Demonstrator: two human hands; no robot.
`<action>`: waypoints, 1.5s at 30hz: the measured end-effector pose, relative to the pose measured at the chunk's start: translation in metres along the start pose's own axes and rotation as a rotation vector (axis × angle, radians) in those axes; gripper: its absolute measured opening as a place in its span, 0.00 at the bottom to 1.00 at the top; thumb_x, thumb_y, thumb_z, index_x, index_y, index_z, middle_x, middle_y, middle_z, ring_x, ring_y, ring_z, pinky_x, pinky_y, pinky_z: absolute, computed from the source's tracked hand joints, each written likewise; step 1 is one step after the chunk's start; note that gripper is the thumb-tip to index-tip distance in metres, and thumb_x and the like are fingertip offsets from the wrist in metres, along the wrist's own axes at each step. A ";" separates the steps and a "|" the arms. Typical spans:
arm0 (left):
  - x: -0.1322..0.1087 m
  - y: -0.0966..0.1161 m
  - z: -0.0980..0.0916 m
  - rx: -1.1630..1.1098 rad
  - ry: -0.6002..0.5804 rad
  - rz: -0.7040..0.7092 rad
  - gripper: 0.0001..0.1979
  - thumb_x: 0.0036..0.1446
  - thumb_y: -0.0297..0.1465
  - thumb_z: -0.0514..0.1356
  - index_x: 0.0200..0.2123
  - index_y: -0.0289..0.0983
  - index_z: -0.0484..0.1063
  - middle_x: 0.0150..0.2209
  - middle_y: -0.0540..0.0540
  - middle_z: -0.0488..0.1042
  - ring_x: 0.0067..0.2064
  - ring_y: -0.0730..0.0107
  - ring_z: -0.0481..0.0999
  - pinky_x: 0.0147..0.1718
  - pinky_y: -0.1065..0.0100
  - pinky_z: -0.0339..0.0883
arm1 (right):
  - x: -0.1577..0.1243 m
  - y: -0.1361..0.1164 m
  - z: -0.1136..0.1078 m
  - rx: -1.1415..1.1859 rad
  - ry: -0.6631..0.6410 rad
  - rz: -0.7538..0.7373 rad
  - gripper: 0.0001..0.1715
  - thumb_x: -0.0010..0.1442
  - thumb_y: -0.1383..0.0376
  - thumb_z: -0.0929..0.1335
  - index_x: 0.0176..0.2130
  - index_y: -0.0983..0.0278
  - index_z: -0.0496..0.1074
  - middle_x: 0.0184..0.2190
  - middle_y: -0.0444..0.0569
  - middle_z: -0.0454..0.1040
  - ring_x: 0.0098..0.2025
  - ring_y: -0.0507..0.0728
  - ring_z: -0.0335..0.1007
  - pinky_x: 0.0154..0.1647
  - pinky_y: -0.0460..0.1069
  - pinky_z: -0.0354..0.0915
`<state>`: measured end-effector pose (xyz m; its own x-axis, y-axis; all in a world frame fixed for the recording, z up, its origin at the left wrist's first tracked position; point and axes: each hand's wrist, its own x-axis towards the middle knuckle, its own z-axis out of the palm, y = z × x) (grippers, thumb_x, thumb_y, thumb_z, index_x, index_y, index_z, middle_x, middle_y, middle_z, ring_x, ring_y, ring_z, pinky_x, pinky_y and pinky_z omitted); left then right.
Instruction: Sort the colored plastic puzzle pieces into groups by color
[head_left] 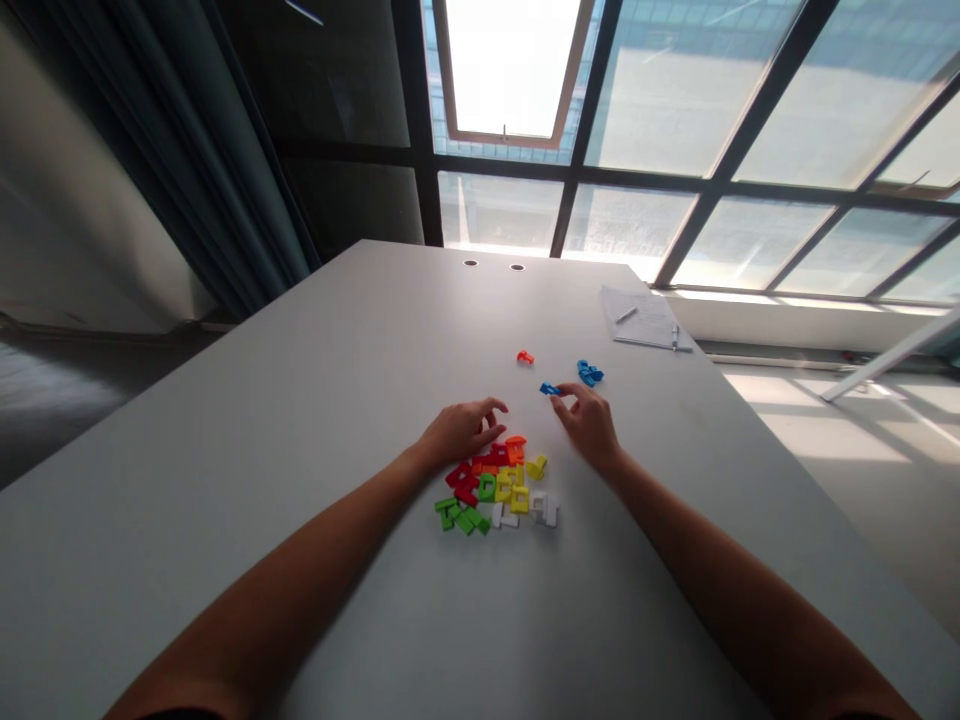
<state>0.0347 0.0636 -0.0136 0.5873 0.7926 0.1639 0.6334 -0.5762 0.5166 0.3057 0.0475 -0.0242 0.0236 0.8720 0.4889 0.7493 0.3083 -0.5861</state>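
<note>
Between the thumb and fingertips of my right hand (589,425) is a small blue plastic piece (550,389). Just beyond that hand lies a little cluster of blue pieces (589,373). My left hand (466,428) rests with its fingers apart and curved, nothing in them, at the far edge of a mixed pile. That pile holds red pieces (461,476), yellow pieces (520,499), green pieces (465,518), white pieces (544,509) and some orange pieces (516,449). One orange-red piece (525,357) sits alone farther off, ahead of both hands.
The white table (337,370) stretches away to a window wall. At its far right lie paper sheets (641,312) with a pen (626,315) on them. Two round holes are set in the far end. A dark curtain (172,150) hangs on the left.
</note>
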 end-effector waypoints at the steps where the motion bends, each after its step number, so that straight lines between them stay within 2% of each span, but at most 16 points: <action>1: 0.000 0.000 0.000 0.001 -0.002 0.002 0.15 0.65 0.41 0.58 0.53 0.45 0.72 0.38 0.54 0.81 0.32 0.72 0.79 0.33 0.70 0.66 | 0.004 0.010 -0.004 -0.077 0.029 0.020 0.14 0.65 0.58 0.68 0.45 0.64 0.77 0.42 0.54 0.80 0.28 0.56 0.70 0.41 0.54 0.69; 4: 0.000 0.000 0.000 0.008 -0.002 0.011 0.14 0.64 0.40 0.58 0.51 0.45 0.74 0.38 0.53 0.81 0.33 0.71 0.78 0.34 0.70 0.66 | 0.012 0.037 -0.014 -0.278 0.050 0.085 0.12 0.63 0.59 0.69 0.42 0.63 0.78 0.42 0.56 0.79 0.38 0.61 0.74 0.44 0.55 0.68; 7: 0.000 0.000 0.001 0.015 0.006 0.019 0.13 0.64 0.40 0.58 0.49 0.44 0.75 0.38 0.53 0.81 0.32 0.71 0.78 0.34 0.70 0.66 | 0.014 0.052 -0.017 -0.338 0.047 0.145 0.09 0.61 0.60 0.70 0.40 0.62 0.77 0.40 0.54 0.78 0.40 0.62 0.73 0.44 0.54 0.67; 16: 0.000 0.001 -0.001 0.032 0.010 0.028 0.13 0.64 0.40 0.58 0.48 0.44 0.75 0.37 0.53 0.80 0.33 0.72 0.77 0.33 0.70 0.65 | 0.016 0.060 -0.015 -0.290 0.197 0.212 0.13 0.63 0.56 0.69 0.40 0.63 0.71 0.39 0.56 0.76 0.40 0.62 0.72 0.45 0.54 0.66; 19: 0.000 0.001 -0.001 0.037 0.007 0.028 0.13 0.64 0.40 0.58 0.48 0.44 0.76 0.37 0.52 0.80 0.32 0.71 0.77 0.33 0.70 0.65 | 0.014 0.052 -0.016 -0.148 0.109 0.138 0.12 0.63 0.57 0.68 0.38 0.64 0.73 0.31 0.50 0.77 0.31 0.57 0.71 0.40 0.51 0.66; 23: 0.000 0.002 -0.001 0.034 0.003 0.023 0.13 0.64 0.40 0.57 0.48 0.44 0.76 0.38 0.52 0.80 0.33 0.71 0.77 0.33 0.70 0.66 | 0.008 0.023 -0.012 0.121 -0.229 -0.050 0.14 0.63 0.58 0.68 0.38 0.64 0.78 0.26 0.46 0.76 0.25 0.53 0.67 0.31 0.47 0.63; 26: 0.000 0.003 -0.002 0.038 0.004 0.023 0.13 0.64 0.40 0.57 0.47 0.44 0.76 0.37 0.51 0.80 0.32 0.71 0.77 0.32 0.70 0.66 | 0.002 -0.002 -0.007 0.228 -0.465 -0.136 0.13 0.63 0.59 0.68 0.40 0.63 0.80 0.31 0.47 0.79 0.28 0.52 0.69 0.31 0.46 0.64; 28: 0.000 0.004 -0.002 0.042 0.007 0.026 0.13 0.64 0.40 0.57 0.47 0.44 0.76 0.37 0.51 0.80 0.32 0.71 0.77 0.32 0.70 0.66 | -0.002 -0.014 -0.004 0.254 -0.544 -0.182 0.12 0.63 0.61 0.69 0.44 0.62 0.81 0.37 0.48 0.80 0.30 0.52 0.71 0.33 0.46 0.65; 32: 0.000 0.005 -0.002 0.033 0.014 0.032 0.12 0.64 0.40 0.57 0.46 0.43 0.76 0.37 0.52 0.80 0.32 0.72 0.76 0.32 0.70 0.65 | -0.009 -0.027 -0.002 0.213 -0.588 -0.251 0.15 0.62 0.64 0.71 0.49 0.57 0.80 0.46 0.49 0.79 0.28 0.49 0.69 0.34 0.46 0.66; 36: 0.000 0.005 -0.002 0.028 0.018 0.033 0.11 0.64 0.39 0.58 0.45 0.44 0.77 0.36 0.52 0.80 0.32 0.72 0.76 0.33 0.70 0.64 | -0.012 -0.029 -0.002 0.167 -0.592 -0.256 0.13 0.61 0.66 0.71 0.45 0.57 0.81 0.47 0.47 0.79 0.28 0.49 0.68 0.34 0.46 0.66; 41: -0.001 0.004 -0.002 0.044 0.014 0.043 0.12 0.64 0.39 0.57 0.44 0.43 0.77 0.37 0.51 0.80 0.32 0.71 0.76 0.32 0.70 0.64 | -0.011 -0.029 0.001 0.240 -0.549 -0.198 0.07 0.62 0.66 0.71 0.41 0.61 0.80 0.40 0.48 0.80 0.31 0.51 0.71 0.35 0.46 0.67; 45: -0.002 0.003 -0.002 0.031 0.015 0.059 0.16 0.65 0.42 0.57 0.52 0.45 0.73 0.36 0.52 0.81 0.31 0.71 0.77 0.32 0.71 0.65 | -0.016 -0.033 0.008 0.376 -0.451 -0.012 0.13 0.65 0.57 0.69 0.44 0.63 0.78 0.27 0.45 0.77 0.26 0.52 0.71 0.28 0.45 0.65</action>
<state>0.0348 0.0609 -0.0109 0.6164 0.7600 0.2059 0.6134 -0.6275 0.4796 0.2749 0.0269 -0.0179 -0.3291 0.9177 0.2226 0.4592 0.3615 -0.8114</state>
